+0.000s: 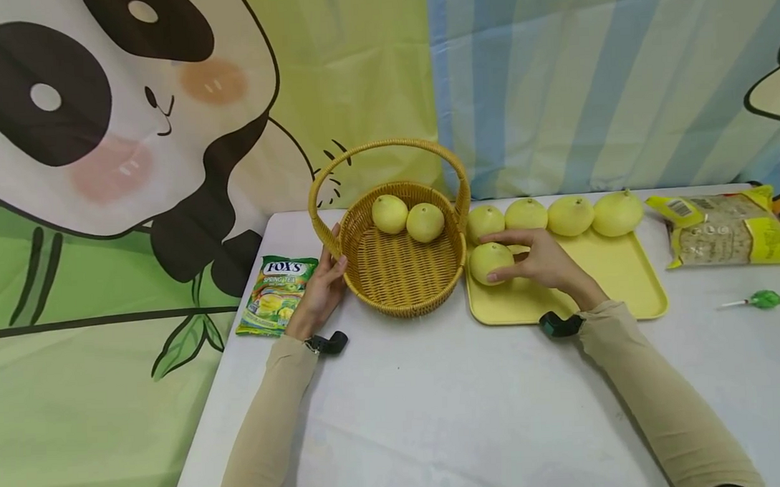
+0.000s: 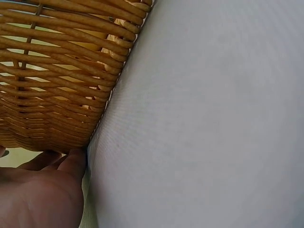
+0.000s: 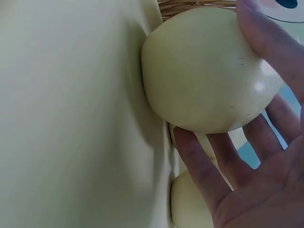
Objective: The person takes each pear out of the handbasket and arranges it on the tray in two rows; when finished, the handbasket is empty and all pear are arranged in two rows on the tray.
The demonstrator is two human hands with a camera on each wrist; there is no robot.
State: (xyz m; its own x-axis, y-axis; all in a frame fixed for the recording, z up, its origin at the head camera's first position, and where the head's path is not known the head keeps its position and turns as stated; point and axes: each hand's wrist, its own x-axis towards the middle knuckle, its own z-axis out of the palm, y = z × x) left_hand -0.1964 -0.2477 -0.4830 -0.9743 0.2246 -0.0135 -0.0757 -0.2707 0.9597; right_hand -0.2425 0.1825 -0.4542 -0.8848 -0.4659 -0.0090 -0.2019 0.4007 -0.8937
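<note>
My right hand [image 1: 542, 260] holds a round pale-yellow fruit [image 1: 489, 263] between thumb and fingers at the left end of a yellow tray [image 1: 598, 279]. In the right wrist view, the thumb lies on one side of this fruit [image 3: 204, 71] and the fingertips touch its other side. Behind it, several matching fruits [image 1: 570, 216] line the tray's back edge. Left of the tray stands a wicker basket [image 1: 404, 272] with a tall arched handle, two such fruits [image 1: 407, 218] inside. My left hand [image 1: 323, 289] rests against the basket's left side, its fingers touching the outer weave [image 2: 57, 95].
A green candy bag [image 1: 277, 296] lies left of the basket, next to my left hand. On the right are a yellow-and-clear food packet [image 1: 718, 232] and a green-headed lollipop [image 1: 764, 299]. A printed curtain [image 1: 358, 72] hangs behind the white table [image 1: 434, 407].
</note>
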